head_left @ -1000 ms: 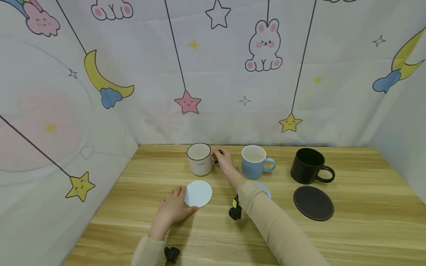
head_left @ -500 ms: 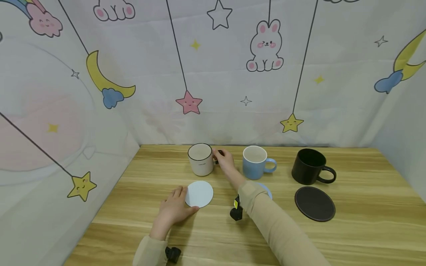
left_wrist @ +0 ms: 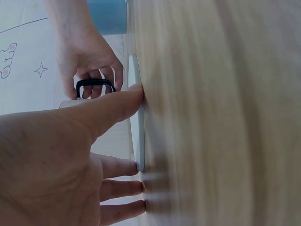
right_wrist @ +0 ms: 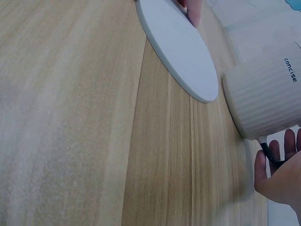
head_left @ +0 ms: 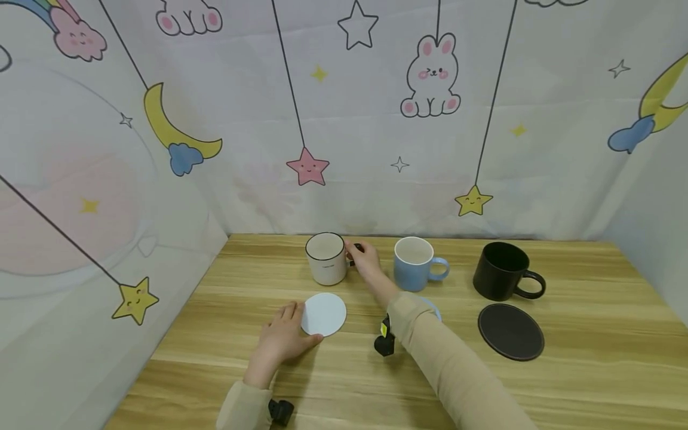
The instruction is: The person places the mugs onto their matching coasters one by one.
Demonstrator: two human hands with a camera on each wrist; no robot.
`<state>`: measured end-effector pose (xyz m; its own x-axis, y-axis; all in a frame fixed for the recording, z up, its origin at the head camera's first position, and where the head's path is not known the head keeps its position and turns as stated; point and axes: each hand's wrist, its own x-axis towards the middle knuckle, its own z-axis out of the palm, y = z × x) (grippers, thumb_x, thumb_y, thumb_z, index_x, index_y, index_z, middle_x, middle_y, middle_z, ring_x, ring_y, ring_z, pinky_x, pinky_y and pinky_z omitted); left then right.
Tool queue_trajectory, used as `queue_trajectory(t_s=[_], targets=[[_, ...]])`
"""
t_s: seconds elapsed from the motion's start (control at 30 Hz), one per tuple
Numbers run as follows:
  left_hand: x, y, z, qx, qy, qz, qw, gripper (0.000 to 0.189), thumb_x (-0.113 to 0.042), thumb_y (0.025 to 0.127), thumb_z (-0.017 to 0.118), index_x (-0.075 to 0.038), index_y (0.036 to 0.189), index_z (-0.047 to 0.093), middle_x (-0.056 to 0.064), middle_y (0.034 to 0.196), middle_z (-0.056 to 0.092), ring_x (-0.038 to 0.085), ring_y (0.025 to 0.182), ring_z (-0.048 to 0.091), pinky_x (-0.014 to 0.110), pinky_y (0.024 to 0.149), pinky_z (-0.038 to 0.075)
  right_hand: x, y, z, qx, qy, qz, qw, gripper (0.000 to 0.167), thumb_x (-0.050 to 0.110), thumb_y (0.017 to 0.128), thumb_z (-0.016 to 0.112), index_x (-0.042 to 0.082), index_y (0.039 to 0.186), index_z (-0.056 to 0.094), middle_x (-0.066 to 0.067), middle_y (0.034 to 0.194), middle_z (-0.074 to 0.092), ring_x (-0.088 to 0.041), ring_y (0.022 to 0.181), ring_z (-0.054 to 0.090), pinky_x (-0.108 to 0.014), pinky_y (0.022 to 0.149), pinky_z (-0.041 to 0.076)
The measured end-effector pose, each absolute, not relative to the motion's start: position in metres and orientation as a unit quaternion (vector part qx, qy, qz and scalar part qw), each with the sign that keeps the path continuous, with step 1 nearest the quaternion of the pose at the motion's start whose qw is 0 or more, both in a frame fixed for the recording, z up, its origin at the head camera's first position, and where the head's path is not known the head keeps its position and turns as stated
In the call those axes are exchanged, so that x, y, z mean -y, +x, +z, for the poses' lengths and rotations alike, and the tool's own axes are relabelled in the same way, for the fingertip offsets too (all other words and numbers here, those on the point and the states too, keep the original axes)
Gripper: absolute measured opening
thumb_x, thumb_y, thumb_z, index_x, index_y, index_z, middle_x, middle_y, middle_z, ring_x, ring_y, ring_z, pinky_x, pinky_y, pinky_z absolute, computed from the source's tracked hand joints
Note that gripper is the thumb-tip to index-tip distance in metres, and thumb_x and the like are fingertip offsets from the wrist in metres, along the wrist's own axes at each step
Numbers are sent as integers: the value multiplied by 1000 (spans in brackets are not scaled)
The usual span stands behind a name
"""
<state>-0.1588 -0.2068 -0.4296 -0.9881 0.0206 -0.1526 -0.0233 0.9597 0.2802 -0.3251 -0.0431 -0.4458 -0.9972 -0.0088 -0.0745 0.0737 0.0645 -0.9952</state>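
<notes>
The step in hand looks like gripping the white mug (head_left: 326, 266) and steadying the white coaster (head_left: 325, 315). The right hand (head_left: 368, 261) is clamped on the mug's handle (left_wrist: 95, 82), fingers curled round it. Moving the mug next would call for a firm, level lift — and the coaster kept still.

The mug stands upright at the right hand's nine o'clock, and at the coaster's twelve, apart from it. The left hand (head_left: 283, 339) has its fingers spread apart, thumb and forefinger touching the coaster's rim — the coaster lies at its two o'clock, flat on the surface (head_left: 333, 388).
</notes>
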Motion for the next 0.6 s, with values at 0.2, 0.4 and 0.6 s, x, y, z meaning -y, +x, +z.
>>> queue_trajectory(t_s=[0.2, 0.4, 0.6], targets=[[207, -159, -430, -987, 0, 139, 78, 85, -49, 83, 69, 1, 144, 37, 25, 149, 37, 44, 137, 35, 69, 102, 33, 42, -325, -446, -728, 24, -684, 31, 28, 28, 96, 58, 0, 98, 62, -24, 103, 67, -36, 102, 62, -41, 83, 54], [208, -159, -431, -987, 0, 139, 82, 86, -50, 84, 68, 0, 145, 36, 25, 150, 36, 44, 138, 34, 70, 102, 32, 42, -324, -445, -730, 22, -682, 37, 23, 28, 96, 58, 6, 87, 58, -22, 97, 64, -34, 98, 61, -40, 82, 52], [207, -159, -430, -987, -1, 138, 85, 86, -51, 84, 68, 0, 146, 36, 24, 150, 35, 44, 138, 33, 70, 103, 31, 40, -323, -446, -729, 14, -683, 37, 25, 28, 96, 58, 10, 79, 53, -14, 83, 59, -34, 95, 61, -39, 83, 50]])
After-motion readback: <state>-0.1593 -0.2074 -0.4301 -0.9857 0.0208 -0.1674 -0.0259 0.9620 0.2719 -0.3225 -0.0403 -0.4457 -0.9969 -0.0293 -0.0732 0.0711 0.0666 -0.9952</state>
